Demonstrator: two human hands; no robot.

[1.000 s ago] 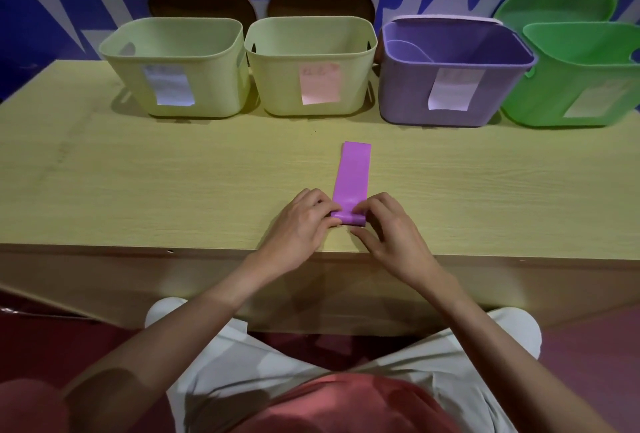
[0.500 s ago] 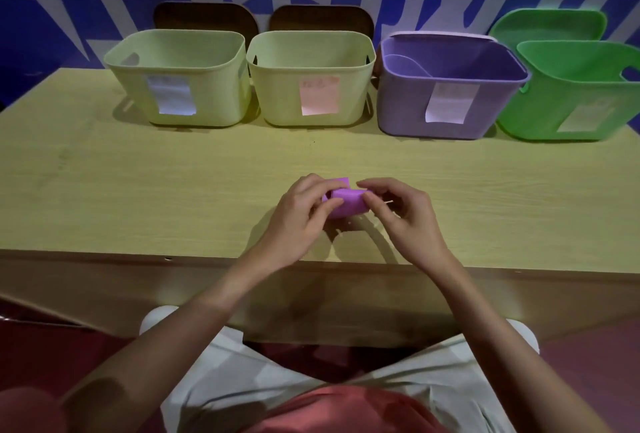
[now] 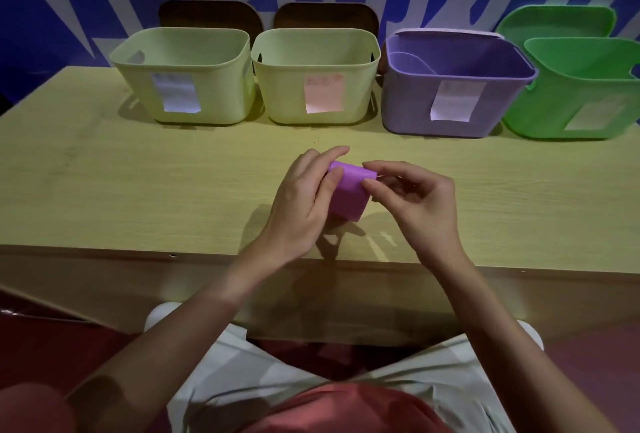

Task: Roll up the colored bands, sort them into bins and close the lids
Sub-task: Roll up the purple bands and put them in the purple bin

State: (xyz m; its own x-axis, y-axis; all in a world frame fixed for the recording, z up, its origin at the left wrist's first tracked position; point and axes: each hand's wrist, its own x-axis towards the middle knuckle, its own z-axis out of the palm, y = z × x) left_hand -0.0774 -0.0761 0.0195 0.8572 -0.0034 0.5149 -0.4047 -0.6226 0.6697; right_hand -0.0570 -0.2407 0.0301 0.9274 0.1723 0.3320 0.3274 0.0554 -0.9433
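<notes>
A purple band (image 3: 349, 190) is held above the wooden table (image 3: 138, 197), rolled at its top with a loose flap hanging down. My left hand (image 3: 304, 200) grips its left end between thumb and fingers. My right hand (image 3: 415, 204) pinches its right end with thumb and forefinger. Along the back stand an open purple bin (image 3: 408, 107), a green bin (image 3: 554, 117) and two pale yellow-green bins (image 3: 138, 93) (image 3: 284, 93), each with a paper label.
A green lid (image 3: 554, 22) leans behind the green bin. A pale lid edge (image 3: 446, 32) shows behind the purple bin. Two brown lids (image 3: 207, 15) (image 3: 325, 15) stand behind the pale bins. The table's front edge runs just below my hands.
The band lay flat on the table with its near end pinched. It has since been rolled up and lifted off the surface, and both hands have moved farther from the table's front edge.
</notes>
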